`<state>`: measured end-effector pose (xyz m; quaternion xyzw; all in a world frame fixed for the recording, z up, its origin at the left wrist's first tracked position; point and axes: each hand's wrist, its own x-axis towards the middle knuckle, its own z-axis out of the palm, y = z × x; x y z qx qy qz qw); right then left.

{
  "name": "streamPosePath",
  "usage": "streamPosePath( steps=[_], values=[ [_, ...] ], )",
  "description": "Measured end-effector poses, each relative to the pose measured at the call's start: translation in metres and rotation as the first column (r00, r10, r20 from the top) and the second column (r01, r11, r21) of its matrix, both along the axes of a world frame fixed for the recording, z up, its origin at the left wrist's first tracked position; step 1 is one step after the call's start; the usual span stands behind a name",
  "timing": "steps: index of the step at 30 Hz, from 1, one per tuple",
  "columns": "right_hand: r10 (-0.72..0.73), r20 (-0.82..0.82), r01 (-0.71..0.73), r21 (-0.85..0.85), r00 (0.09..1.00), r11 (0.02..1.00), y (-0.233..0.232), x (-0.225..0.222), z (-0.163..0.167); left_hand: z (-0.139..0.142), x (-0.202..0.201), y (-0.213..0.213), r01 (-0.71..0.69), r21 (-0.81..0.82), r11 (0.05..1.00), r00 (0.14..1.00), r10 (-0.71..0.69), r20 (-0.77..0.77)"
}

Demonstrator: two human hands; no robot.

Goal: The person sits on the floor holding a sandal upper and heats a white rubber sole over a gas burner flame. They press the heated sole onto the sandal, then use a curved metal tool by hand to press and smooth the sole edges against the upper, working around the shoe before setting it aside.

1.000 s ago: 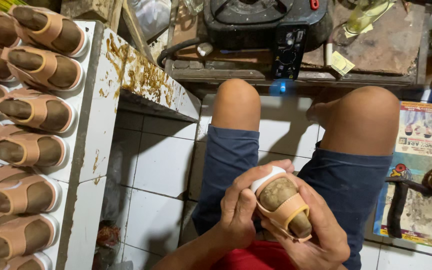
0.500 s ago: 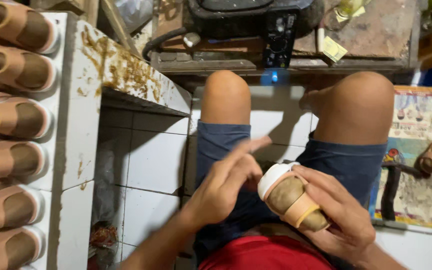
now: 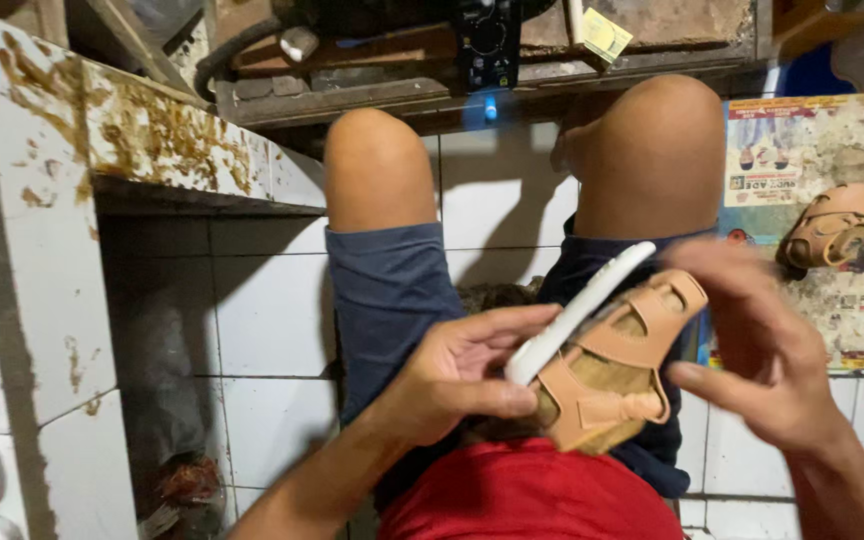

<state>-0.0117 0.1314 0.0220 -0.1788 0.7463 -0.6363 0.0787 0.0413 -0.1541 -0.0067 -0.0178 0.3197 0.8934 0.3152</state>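
Observation:
A small tan sandal (image 3: 612, 370) with a white sole and straps lies tilted on its side over my lap. My left hand (image 3: 452, 375) grips it at the heel end of the sole, thumb underneath and fingers along the white edge. My right hand (image 3: 752, 350) hovers just to the sandal's right, fingers spread and blurred, touching or nearly touching the straps. I sit in blue shorts and a red shirt, knees apart.
A white tiled ledge (image 3: 62, 250) stained brown stands at the left, with sandals in a row at its far left edge. Another tan sandal (image 3: 832, 225) rests on printed paper at the right. A worn wooden bench (image 3: 512, 70) with dark machinery lies ahead.
The sandal passed from my right hand into my left and turned onto its side. My right hand let go and now hovers open beside it. The camera tilted down and rightward.

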Motion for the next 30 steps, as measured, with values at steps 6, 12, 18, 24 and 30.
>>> streamPosePath(
  steps=[6, 12, 18, 24, 30],
  values=[
    [0.129, 0.422, -0.001, -0.289, 0.897, 0.957, 0.006, 0.053, -0.031, -0.02, 0.039, 0.028, 0.065, -0.083, 0.994, 0.969, -0.083, -0.231],
    [0.005, 0.354, 0.011, -0.043, 0.935, 0.999, -0.03, 0.074, -0.029, -0.031, 0.057, 0.04, -0.13, -0.346, 0.929, 0.991, 0.131, -0.021],
    [-0.034, 0.359, -0.011, 0.122, 0.933, 0.992, -0.046, 0.065, -0.005, -0.034, 0.058, 0.038, -0.229, -0.422, 0.877, 0.973, 0.215, -0.081],
    [-0.037, 0.336, -0.023, 0.175, 0.941, 0.984, -0.053, 0.064, -0.002, -0.041, 0.063, 0.036, -0.243, -0.481, 0.843, 0.969, 0.239, -0.07],
    [-0.055, 0.323, -0.022, 0.232, 0.945, 0.972, -0.057, 0.064, -0.004, -0.048, 0.067, 0.031, -0.235, -0.495, 0.836, 0.971, 0.222, -0.085]
  ],
)
